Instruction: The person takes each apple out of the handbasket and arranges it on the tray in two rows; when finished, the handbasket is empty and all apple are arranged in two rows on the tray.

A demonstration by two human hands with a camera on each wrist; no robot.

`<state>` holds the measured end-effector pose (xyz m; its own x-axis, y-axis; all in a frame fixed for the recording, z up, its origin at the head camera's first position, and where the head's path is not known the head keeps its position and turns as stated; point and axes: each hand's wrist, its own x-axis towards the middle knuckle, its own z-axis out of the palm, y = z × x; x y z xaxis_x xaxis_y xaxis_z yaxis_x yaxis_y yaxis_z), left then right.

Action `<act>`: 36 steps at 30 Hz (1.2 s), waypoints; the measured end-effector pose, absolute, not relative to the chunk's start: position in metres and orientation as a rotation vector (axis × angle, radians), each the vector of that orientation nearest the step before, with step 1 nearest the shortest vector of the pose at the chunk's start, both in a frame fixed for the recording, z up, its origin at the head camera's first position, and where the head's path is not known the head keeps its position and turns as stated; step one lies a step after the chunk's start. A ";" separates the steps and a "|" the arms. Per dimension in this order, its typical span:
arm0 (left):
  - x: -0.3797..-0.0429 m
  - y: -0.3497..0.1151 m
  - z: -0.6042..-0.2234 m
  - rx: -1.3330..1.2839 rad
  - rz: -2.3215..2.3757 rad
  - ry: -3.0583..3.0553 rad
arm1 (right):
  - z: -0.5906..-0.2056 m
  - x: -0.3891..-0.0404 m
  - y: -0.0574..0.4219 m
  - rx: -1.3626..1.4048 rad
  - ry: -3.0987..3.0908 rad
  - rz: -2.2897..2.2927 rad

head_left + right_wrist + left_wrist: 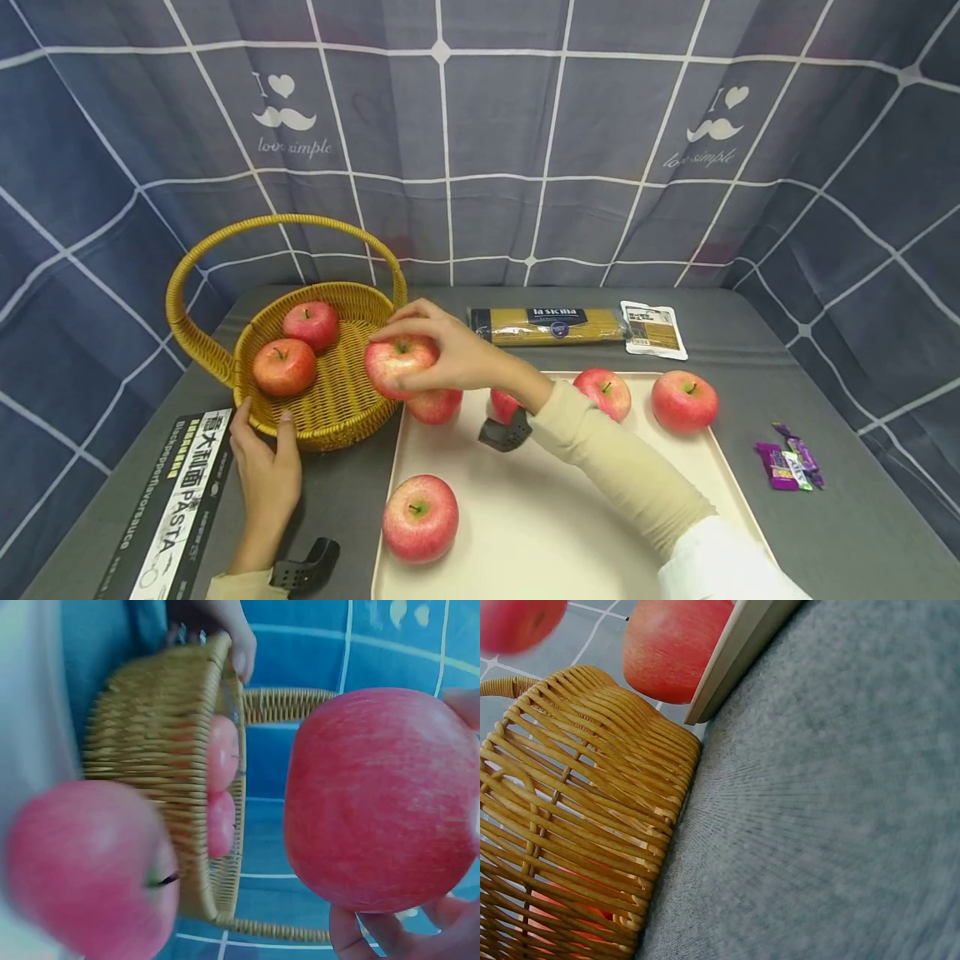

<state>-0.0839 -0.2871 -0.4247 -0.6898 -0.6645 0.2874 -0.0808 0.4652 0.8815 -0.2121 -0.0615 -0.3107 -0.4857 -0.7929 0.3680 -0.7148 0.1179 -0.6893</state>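
My right hand (457, 346) holds a red apple (397, 367) between thumb and fingers, over the right rim of the yellow wicker basket (352, 433). That held apple (382, 799) fills the right side of the right wrist view. Two apples, one redder (311, 325) and one more orange (284, 367), lie inside the basket on its left side. My left hand (266, 475) grips the basket's near rim, its thumb on the inner side. In the left wrist view the basket's woven wall (592, 802) shows, but the left fingers are out of sight.
A cream tray (540, 517) right of the basket bears several apples, one near its front left (420, 518). Behind it lie a spaghetti pack (551, 326) and a white sachet (652, 329). A black pasta box (168, 508) lies at left, purple-wrapped sweets (787, 467) at right.
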 end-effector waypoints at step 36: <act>-0.082 -0.284 -0.424 0.621 -1.236 -2.081 | -0.399 -0.105 0.097 -1.525 2.253 -0.879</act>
